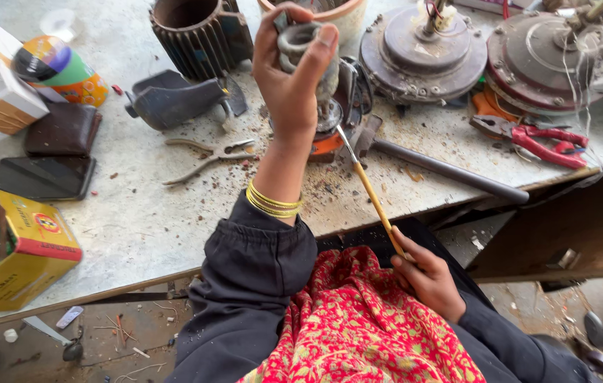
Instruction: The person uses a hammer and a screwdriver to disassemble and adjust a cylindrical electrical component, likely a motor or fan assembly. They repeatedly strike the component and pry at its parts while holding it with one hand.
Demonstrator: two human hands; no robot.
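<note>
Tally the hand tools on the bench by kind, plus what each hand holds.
Pliers: 2, bare metal and red-handled
Hammer: 1
Screwdriver: 1, in right hand
Total: 4
Left hand grips a grey metal part.

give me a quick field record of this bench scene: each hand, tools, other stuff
left hand: raised, gripping a grey metal cylindrical part
right hand: low by the lap, holding a yellow-handled screwdriver, tip up near the part
tools on workbench: bare metal pliers, hammer, red-handled pliers
other: ribbed motor housing, two round motor covers, yellow box, dark wallet
</note>
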